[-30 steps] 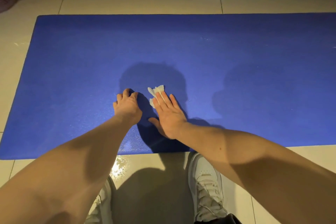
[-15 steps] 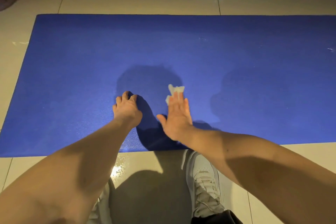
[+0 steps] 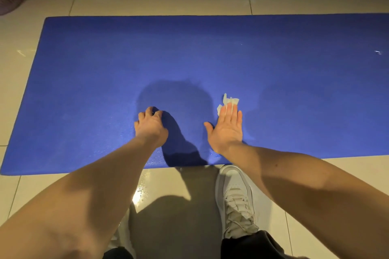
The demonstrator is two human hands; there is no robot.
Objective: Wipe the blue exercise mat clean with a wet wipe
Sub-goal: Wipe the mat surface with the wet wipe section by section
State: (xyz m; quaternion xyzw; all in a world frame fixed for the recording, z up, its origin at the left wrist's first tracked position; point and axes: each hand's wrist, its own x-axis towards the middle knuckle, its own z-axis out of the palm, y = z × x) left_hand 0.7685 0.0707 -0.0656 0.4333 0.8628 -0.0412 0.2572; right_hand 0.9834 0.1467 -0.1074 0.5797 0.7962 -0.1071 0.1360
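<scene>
The right hand (image 3: 227, 130) lies flat on the mat, fingers straight and together, pressing a crumpled white wet wipe (image 3: 229, 101) under its fingertips; the wipe's edge sticks out on the far side. The left hand (image 3: 150, 126) sits well apart to the left, fingers curled under and propped on the surface, holding nothing. Both rest on the near middle of the blue textured foam exercise mat (image 3: 94, 65), which lies flat on the pale tiled floor (image 3: 160, 0) and runs out of view to the right.

A faint damp glint shows on the near strip around the hands, and a wet patch (image 3: 140, 191) shines on the tile beside a white lace-up sneaker (image 3: 235, 197). I judge the wiping only partly done: the far band looks dry, and small white specks (image 3: 377, 52) at the far right remain to be cleaned.
</scene>
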